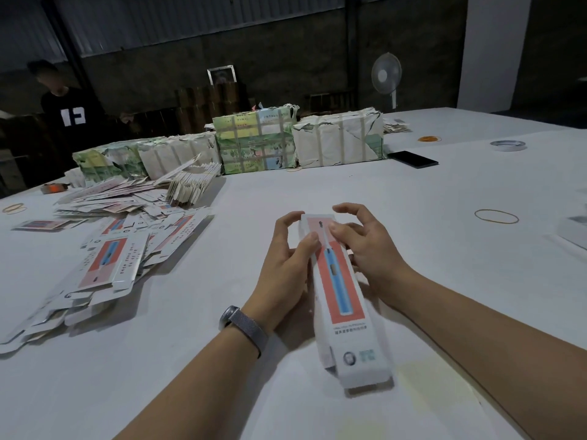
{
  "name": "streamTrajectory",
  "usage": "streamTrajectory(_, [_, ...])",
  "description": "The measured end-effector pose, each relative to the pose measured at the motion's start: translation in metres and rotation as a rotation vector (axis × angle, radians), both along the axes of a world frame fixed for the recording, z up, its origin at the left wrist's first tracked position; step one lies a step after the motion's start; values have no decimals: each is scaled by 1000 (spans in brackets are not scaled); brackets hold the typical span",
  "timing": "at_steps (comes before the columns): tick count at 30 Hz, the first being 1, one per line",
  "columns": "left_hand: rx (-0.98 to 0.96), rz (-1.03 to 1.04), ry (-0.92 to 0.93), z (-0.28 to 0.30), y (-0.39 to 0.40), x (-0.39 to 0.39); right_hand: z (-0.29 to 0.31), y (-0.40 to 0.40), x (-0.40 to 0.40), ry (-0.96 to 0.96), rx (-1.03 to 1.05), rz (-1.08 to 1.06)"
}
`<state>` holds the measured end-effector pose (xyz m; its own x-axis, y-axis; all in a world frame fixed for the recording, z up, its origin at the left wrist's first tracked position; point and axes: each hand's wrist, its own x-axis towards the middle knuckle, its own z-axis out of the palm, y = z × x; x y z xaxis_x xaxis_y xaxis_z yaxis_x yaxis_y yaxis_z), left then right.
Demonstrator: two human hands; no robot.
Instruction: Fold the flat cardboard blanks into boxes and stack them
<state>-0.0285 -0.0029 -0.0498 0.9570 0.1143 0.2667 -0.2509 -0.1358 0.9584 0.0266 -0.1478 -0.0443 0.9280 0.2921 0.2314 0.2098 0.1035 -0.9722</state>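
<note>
Head view: you hold one long narrow box [341, 293] over the white table [222, 360], its far end up between your hands, its near end low toward you. Your left hand [287, 265] curls round the box's left edge, thumb pressed on the printed face (red panel, blue toothbrush picture). Your right hand [365, 246] pinches the right edge near the far end, upper fingers arched loose above it. A grey band [244, 325] sits on your left wrist. Flat blanks [111, 258] lie in a loose heap well to the left. Wrapped bundles [254, 141] line the far side; a rubber band [496, 216] lies to the right.
</note>
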Motion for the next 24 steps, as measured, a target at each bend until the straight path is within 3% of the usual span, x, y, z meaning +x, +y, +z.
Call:
streamTrajectory(4, [-50, 101, -2, 0, 5, 1, 2, -4, 0, -265, -302, -105])
streamTrajectory(9, [-26, 170, -47, 3, 9, 0, 19, -12, -14, -542, -753, 13])
streamTrajectory(16, [-58, 87, -83, 2, 9, 5, 51, -51, -17, -566, -877, -219])
streamTrajectory(24, [8, 67, 36, -23, 28, 32, 77, -215, -22, -391, -1326, -616])
